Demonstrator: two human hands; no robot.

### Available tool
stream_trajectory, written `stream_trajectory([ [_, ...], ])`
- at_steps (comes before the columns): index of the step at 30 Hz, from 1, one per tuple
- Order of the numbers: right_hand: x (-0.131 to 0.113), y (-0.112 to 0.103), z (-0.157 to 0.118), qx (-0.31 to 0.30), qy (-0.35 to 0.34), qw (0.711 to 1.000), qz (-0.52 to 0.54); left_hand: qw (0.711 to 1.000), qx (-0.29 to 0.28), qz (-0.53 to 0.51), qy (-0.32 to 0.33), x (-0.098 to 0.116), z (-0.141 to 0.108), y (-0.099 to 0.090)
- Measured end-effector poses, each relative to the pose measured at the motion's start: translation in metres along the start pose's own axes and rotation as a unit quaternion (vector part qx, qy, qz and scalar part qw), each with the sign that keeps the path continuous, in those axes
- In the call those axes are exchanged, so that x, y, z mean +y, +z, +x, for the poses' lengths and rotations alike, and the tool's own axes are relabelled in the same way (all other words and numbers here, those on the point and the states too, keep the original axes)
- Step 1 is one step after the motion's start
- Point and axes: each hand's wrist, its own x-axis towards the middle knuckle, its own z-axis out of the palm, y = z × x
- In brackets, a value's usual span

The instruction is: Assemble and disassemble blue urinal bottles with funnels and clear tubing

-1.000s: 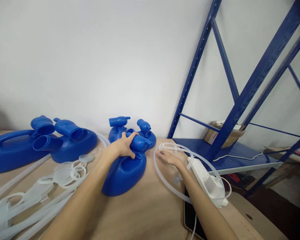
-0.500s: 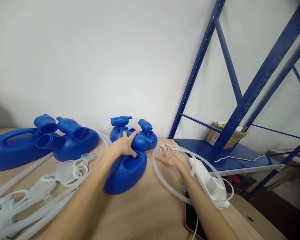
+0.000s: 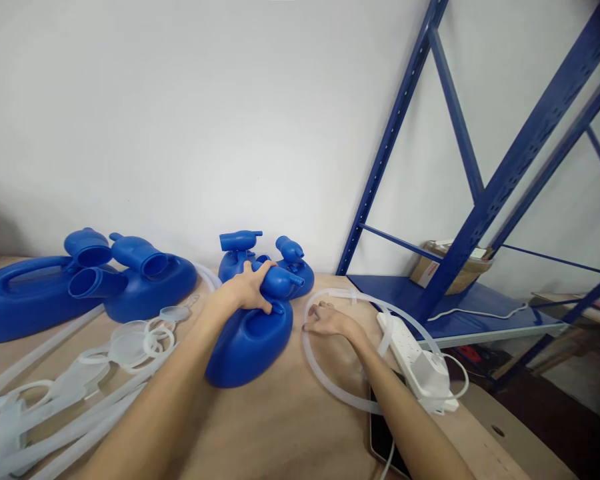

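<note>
My left hand (image 3: 253,285) is wrapped around the neck of a blue plastic urinal bottle (image 3: 247,353), its thumb at the front below the bottle's funnel-shaped head (image 3: 279,283). The bottle stands on the wooden table (image 3: 280,420). To the right, my right hand (image 3: 327,319) is closed, fingers curled over the left side of a coiled clear tube (image 3: 325,383). The fingertips are partly hidden, with the tube passing at the thumb. Two more blue bottles (image 3: 305,277) stand behind the held one, each with its own funnel head (image 3: 240,241).
On the left lie more blue bottles (image 3: 150,293), clear lids and rings (image 3: 130,343) and long clear tubes (image 3: 80,433). Right of the coil are a white power strip (image 3: 405,353) with a plug and a dark phone (image 3: 387,437). Blue metal shelving (image 3: 380,167) holds a cardboard box (image 3: 450,270).
My right hand has curled its spread fingers inward and moved slightly left and down to the tube's left side. My left hand keeps its hold on the bottle.
</note>
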Motion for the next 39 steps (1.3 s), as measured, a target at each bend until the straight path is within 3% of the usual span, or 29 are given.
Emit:
stream_trajectory([
  [6, -0.032, 0.007, -0.009, -0.093, -0.014, 0.996, 0.013, 0.999, 0.033, -0.004, -0.019, 0.003, 0.002, 0.007],
  [12, -0.031, 0.008, -0.008, -0.041, -0.036, 0.997, 0.058, 0.999, 0.035, -0.017, -0.034, 0.004, 0.001, 0.008],
  [16, -0.013, 0.008, -0.007, -0.025, -0.042, 0.996, 0.070, 1.000, -0.006, -0.025, -0.017, -0.001, -0.007, -0.004],
  [20, -0.009, 0.009, -0.006, -0.037, -0.048, 0.996, 0.064, 0.992, -0.085, -0.094, -0.006, -0.014, -0.017, -0.018],
  [25, -0.028, 0.008, -0.014, -0.041, -0.075, 0.994, 0.062, 0.978, -0.185, -0.097, -0.027, -0.030, -0.022, -0.027],
  [30, -0.045, -0.007, -0.028, -0.009, -0.082, 0.994, 0.076, 0.969, -0.199, -0.142, -0.020, -0.032, -0.020, -0.023],
  [33, -0.033, -0.043, -0.044, 0.045, -0.078, 0.992, 0.091, 0.972, -0.201, -0.116, 0.023, -0.030, -0.020, -0.020],
  [36, -0.012, -0.095, -0.078, 0.145, -0.076, 0.980, 0.108, 0.976, -0.196, -0.064, 0.071, -0.022, -0.019, -0.017],
  [37, -0.007, -0.111, -0.094, 0.195, -0.075, 0.971, 0.118, 0.976, -0.194, -0.055, 0.081, -0.018, -0.019, -0.015],
  [39, -0.003, -0.135, -0.130, 0.374, -0.092, 0.909, 0.158, 0.975, -0.193, -0.051, 0.096, -0.009, -0.015, -0.008],
])
